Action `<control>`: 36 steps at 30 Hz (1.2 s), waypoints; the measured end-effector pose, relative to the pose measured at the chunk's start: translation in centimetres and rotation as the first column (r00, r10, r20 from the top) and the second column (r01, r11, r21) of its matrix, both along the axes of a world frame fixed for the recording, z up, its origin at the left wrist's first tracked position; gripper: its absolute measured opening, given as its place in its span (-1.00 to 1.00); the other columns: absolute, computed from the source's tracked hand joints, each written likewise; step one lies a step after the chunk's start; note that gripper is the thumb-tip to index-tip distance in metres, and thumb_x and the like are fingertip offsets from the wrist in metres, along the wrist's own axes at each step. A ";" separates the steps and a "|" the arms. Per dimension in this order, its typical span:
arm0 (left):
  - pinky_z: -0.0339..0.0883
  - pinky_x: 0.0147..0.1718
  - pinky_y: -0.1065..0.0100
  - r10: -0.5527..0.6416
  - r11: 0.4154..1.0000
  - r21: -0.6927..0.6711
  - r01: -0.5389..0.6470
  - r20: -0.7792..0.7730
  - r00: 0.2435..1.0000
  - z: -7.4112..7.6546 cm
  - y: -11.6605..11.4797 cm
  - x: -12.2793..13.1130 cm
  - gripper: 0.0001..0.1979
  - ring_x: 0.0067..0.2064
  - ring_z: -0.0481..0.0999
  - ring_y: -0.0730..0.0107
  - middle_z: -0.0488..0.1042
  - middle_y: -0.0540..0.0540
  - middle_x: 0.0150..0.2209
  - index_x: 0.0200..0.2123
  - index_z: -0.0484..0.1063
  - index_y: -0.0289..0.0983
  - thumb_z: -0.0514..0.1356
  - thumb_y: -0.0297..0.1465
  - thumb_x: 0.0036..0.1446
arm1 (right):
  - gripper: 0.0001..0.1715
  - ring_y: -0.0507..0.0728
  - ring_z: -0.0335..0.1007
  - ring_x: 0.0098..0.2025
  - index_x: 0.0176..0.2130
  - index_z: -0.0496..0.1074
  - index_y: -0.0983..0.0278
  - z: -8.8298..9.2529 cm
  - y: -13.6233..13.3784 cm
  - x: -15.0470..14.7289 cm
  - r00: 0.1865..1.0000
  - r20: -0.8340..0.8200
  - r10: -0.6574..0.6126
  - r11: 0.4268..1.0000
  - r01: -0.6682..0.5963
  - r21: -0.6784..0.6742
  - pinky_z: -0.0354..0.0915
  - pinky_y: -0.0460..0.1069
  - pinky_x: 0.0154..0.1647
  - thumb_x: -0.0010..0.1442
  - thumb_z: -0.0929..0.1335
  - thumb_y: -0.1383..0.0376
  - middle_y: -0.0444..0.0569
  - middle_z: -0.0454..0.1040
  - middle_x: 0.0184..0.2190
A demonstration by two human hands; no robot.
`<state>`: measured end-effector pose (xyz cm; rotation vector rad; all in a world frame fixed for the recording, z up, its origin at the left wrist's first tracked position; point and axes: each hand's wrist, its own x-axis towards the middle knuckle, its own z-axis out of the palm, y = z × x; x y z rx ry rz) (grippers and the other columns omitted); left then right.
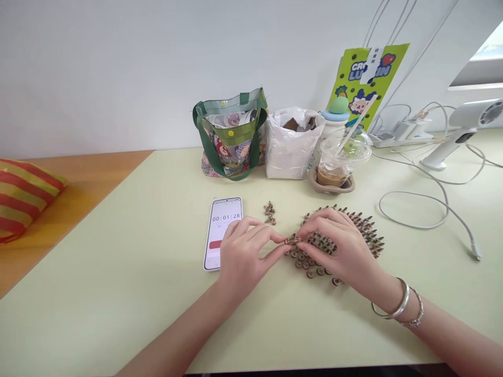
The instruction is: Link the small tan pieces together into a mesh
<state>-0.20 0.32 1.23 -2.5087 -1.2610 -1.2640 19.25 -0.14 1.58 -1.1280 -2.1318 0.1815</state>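
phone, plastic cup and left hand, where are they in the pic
phone (227,215): head view, on its screen, where a timer shows
plastic cup (334,175): head view, on the cup's lower side
left hand (245,256): head view, on the back of the hand

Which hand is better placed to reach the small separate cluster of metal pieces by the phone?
Left, probably: the left hand sits beside the phone, nearest the small cluster, while the right hand is spread over the large mass of pieces, farther off.
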 end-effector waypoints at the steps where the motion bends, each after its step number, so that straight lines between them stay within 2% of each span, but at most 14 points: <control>1: 0.16 -0.29 0.33 0.006 1.000 0.001 -0.006 0.001 1.000 0.0 0.0 0.0 -0.87 -0.33 0.42 0.39 0.48 0.11 -0.53 -0.49 0.41 -0.20 0.28 -0.31 0.01 | -0.91 0.12 0.32 -0.23 -0.31 0.37 0.19 0.0 0.0 0.0 1.000 0.005 -0.014 1.000 0.014 0.004 0.18 0.07 -0.17 0.09 0.37 0.30 -0.09 0.46 -0.37; 7: 0.17 -0.30 0.34 0.018 1.000 0.004 -0.018 0.009 1.000 -0.1 0.1 0.0 -0.88 -0.33 0.42 0.38 0.47 0.10 -0.53 -0.49 0.40 -0.20 0.28 -0.34 -0.01 | -0.91 0.11 0.32 -0.23 -0.32 0.35 0.20 -0.1 0.1 0.1 1.000 0.008 -0.018 0.999 0.019 -0.036 0.19 0.06 -0.18 0.09 0.36 0.32 -0.10 0.46 -0.37; 14: 0.16 -0.32 0.33 -0.022 1.000 -0.007 0.023 0.015 1.000 -0.1 0.0 0.0 -0.88 -0.34 0.40 0.39 0.49 0.13 -0.51 -0.48 0.39 -0.21 0.28 -0.36 0.00 | -0.89 0.11 0.33 -0.25 -0.31 0.36 0.19 -0.3 0.2 0.0 0.996 -0.079 0.035 0.983 -0.049 -0.177 0.23 0.05 -0.20 0.08 0.36 0.35 -0.13 0.48 -0.40; 19: 0.15 -0.33 0.33 -0.057 0.998 -0.006 0.057 0.026 0.998 0.0 -0.1 0.0 -0.88 -0.36 0.38 0.39 0.51 0.13 -0.51 -0.49 0.39 -0.21 0.29 -0.36 -0.01 | -0.92 0.11 0.37 -0.29 -0.31 0.39 0.22 0.0 0.1 -0.2 0.981 -0.182 0.073 0.939 -0.129 -0.318 0.28 0.04 -0.24 0.12 0.35 0.28 -0.08 0.50 -0.40; 26: 0.16 -0.33 0.33 -0.082 0.997 0.001 0.082 0.043 0.996 0.2 -0.1 -0.1 -0.87 -0.35 0.39 0.38 0.51 0.12 -0.53 -0.50 0.41 -0.20 0.30 -0.34 -0.02 | -0.89 0.06 0.40 -0.35 -0.32 0.40 0.24 0.1 0.0 -0.4 0.960 -0.272 0.061 0.896 -0.173 -0.410 0.32 -0.02 -0.31 0.13 0.34 0.25 -0.09 0.48 -0.43; 32: 0.16 -0.33 0.32 -0.096 0.995 -0.033 0.098 0.061 0.994 0.3 -0.1 -0.1 -0.86 -0.34 0.39 0.36 0.51 0.12 -0.52 -0.52 0.41 -0.20 0.31 -0.33 -0.03 | -0.89 0.04 0.39 -0.41 -0.31 0.37 0.25 0.4 -0.1 -0.4 0.943 -0.330 0.049 0.802 -0.234 -0.550 0.31 -0.06 -0.37 0.16 0.30 0.25 -0.12 0.48 -0.47; 36: 0.17 -0.32 0.32 -0.108 0.993 -0.050 0.111 0.072 0.992 0.2 -0.2 -0.1 -0.85 -0.34 0.39 0.36 0.52 0.12 -0.52 -0.52 0.40 -0.21 0.32 -0.34 -0.04 | -0.87 0.03 0.38 -0.44 -0.32 0.37 0.25 0.4 -0.1 -0.4 0.942 -0.332 0.048 0.780 -0.243 -0.577 0.29 -0.06 -0.41 0.17 0.29 0.24 -0.13 0.47 -0.49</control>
